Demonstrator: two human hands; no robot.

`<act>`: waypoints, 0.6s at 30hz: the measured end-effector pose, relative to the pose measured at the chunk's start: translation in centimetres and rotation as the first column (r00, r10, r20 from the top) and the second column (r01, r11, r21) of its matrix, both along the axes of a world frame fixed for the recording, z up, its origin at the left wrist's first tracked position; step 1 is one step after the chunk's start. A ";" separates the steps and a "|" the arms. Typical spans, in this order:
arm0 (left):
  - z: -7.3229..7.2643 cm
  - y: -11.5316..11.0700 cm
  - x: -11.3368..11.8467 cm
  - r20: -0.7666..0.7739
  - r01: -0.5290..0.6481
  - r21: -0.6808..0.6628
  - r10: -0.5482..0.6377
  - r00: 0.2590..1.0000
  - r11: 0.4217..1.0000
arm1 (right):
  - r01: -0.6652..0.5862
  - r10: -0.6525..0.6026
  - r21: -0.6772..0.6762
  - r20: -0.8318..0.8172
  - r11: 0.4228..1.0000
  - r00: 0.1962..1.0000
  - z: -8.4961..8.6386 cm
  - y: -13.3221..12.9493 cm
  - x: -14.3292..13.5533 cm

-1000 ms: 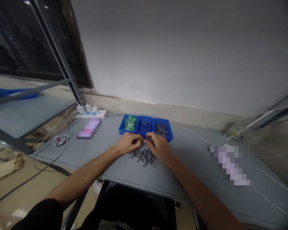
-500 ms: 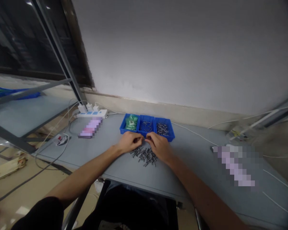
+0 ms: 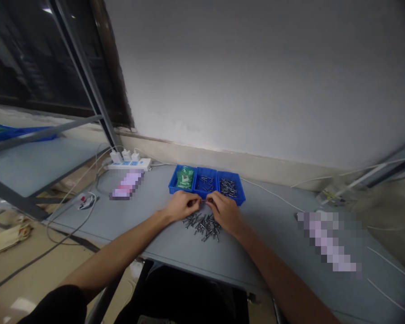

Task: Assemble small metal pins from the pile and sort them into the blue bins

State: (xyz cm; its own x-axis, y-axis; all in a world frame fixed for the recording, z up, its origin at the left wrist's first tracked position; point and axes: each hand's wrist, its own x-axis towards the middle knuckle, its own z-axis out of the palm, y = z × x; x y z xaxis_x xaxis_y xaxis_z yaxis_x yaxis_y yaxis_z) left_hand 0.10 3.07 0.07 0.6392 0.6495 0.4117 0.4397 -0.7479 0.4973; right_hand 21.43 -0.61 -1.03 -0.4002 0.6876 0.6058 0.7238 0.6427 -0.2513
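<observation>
My left hand (image 3: 182, 204) and my right hand (image 3: 225, 211) meet in front of the bins, fingertips pinched close together. Between them stretches a thin, screw-like metal piece (image 3: 204, 200), too small to make out fully. Just below the hands lies a loose pile of short metal pieces (image 3: 202, 226) on the table. Behind, three blue bins stand in a row: the left bin (image 3: 172, 185) has green packets (image 3: 185, 177), the middle bin (image 3: 202, 172) a few thin screw-like pieces, and the right bin (image 3: 240, 191) many short metal pieces. My fingers partly hide the bins' front edge.
On the grey table (image 3: 128, 225), a pixelated phone-like object (image 3: 127, 184) lies left, near a white power strip (image 3: 130, 165) with plugs and cables. Another pixelated object (image 3: 330, 243) lies right. A wall (image 3: 256, 90) rises behind; a metal-framed shelf (image 3: 54, 157) stands left.
The view has shifted slightly, so the table sits a little lower. My hands stay pinched together at the same spot, and the thin piece between the fingertips shows more clearly.
</observation>
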 end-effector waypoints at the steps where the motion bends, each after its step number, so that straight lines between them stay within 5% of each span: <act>1: 0.0 -0.1 0.0 -0.013 -0.002 0.005 0.002 1.000 1.000 | 0.000 0.000 0.000 0.000 1.000 1.000 -0.1 0.0 0.0; 18: 0.2 -0.2 0.0 -0.083 -0.015 0.069 0.020 0.996 0.998 | 0.019 -0.018 -0.018 0.023 1.000 1.000 -0.3 0.1 0.0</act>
